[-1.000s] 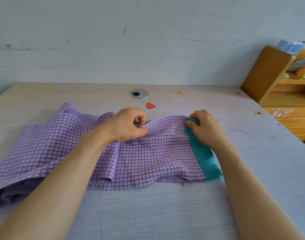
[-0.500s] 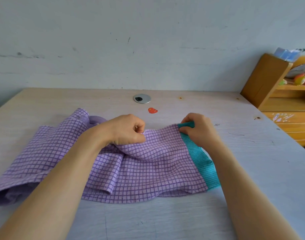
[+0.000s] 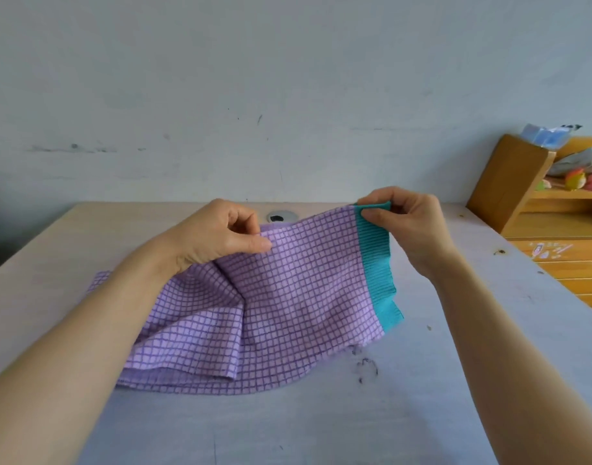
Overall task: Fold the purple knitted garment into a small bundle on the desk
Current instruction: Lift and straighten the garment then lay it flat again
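Purple garment (image 3: 288, 297) far edge pinched, both hands

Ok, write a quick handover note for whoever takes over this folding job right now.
Left hand: pinching the far edge of the purple garment, lifted off the desk.
Right hand: pinching the far corner of the teal ribbed band, also raised.
Garment: far edge held up, near part lying on the desk, one loose fold under the left forearm.
Done: edge gripped and lifted.
Left: probably bring the held edge over toward you, flatten it, then keep folding down to a small bundle.
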{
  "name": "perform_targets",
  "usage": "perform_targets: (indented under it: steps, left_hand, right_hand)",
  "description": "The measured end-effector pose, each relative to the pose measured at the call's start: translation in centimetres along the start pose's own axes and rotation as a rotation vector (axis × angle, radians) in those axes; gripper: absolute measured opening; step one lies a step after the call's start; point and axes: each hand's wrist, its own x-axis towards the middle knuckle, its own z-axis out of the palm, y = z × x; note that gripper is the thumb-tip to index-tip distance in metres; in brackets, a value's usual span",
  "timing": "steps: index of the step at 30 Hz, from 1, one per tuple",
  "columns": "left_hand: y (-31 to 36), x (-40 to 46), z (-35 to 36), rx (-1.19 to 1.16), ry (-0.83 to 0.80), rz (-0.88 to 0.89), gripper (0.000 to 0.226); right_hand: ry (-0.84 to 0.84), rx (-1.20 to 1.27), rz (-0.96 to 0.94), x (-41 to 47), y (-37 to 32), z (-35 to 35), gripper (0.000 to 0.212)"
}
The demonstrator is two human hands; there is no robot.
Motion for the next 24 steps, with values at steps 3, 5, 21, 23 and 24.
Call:
perform_targets:
  steps: [3,5,21,23,24]
  left_hand:
    - [-0.1,0.4,-0.2,0.055,0.217,0.012,0.023]
    - [0.0,0.5,-0.3,0.116,0.313,0.047,0.023]
    - [1.9,0.3,-1.9,0.006,0.456,0.051,0.017]
    - [2.0,0.3,-2.0,0.041,0.464,0.051,0.017]
    - [2.0,0.3,-2.0,0.057,0.46,0.049,0.017]
  right_hand:
    - [0.051,0.012,-0.05,0.2,-0.4,-0.5,0.031]
    - [0.058,0.023,-0.064,0.3,-0.6,-0.5,0.034]
    - [0.006,-0.198,-0.038,1.1,-1.5,0.3,0.039]
    - [0.006,-0.253,-0.049,1.1,-1.6,0.4,0.037]
    - [0.001,-0.281,-0.055,1.1,-1.7,0.5,0.035]
